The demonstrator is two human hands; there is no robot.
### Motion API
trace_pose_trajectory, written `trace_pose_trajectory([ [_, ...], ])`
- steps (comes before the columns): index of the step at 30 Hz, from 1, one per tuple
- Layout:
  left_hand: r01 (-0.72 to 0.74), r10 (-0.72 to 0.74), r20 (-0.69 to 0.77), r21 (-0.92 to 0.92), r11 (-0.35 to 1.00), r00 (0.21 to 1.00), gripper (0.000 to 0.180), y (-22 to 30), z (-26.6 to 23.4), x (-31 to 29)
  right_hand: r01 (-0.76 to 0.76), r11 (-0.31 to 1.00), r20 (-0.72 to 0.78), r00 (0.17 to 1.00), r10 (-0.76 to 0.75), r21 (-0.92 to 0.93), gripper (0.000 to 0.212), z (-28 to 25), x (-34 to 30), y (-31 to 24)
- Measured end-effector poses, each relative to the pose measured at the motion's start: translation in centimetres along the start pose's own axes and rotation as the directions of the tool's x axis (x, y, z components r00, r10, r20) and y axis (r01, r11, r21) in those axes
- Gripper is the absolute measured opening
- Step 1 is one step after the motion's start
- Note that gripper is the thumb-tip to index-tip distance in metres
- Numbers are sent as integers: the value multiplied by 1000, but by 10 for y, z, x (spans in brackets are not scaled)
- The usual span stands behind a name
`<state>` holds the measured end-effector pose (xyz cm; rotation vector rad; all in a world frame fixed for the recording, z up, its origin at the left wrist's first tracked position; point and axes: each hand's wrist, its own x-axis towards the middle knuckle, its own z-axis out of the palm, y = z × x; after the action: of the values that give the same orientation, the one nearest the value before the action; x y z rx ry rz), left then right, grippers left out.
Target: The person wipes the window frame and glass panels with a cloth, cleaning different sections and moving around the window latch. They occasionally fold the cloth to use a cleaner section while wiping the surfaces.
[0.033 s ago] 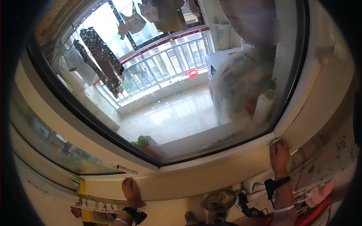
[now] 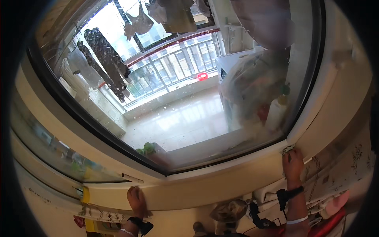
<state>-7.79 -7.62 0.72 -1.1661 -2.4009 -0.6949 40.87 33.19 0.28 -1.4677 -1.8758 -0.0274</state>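
both hands are up on the window frame, the cream-coloured bottom rail of a big glass pane with a dark rubber seal around it. the left hand lies flat on the rail near the lower left corner, fingers stretched out and released, gripping nothing, just pressing on the surface. the right hand is over at the lower right corner of the pane, and its fingertips seem to be pinching a small crumpled rag right against the seal, though the wad is tiny and i can't tell how firmly it's held.

handling-wise i'd say the frame is stiff and fixed, so it takes pressure fine and is the safe spot to lean on. the glass is the fragile, slippery bit, better not to push hard in the middle of it. the rag looks soft and light, bunches up easily, best pinched in a wad between thumb and fingers so it gets into the corner groove.

through the glass there's a balcony with a white railing, hanging laundry and a washing machine under a plastic cover. a floral curtain hangs just beside the right hand.
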Motion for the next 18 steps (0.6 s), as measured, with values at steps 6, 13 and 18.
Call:
trace_pose_trajectory([
  [6, 29, -26, 52, -59, 998, 998, 21, 2, -5, 3, -61, 996, 17, 998, 60, 62, 17, -1, 2, -5],
  [13, 44, -43, 18, -20, 999, 999, 24, -3, 1, 0, -8, 992, -86, 996, 19, 126, 28, 5, -1, -1],
  [18, 62, -61, 25, -32, 998, 998, 25, -4, -3, -2, 81, 981, -87, 994, -66, 175, 30, -2, 0, -3],
])
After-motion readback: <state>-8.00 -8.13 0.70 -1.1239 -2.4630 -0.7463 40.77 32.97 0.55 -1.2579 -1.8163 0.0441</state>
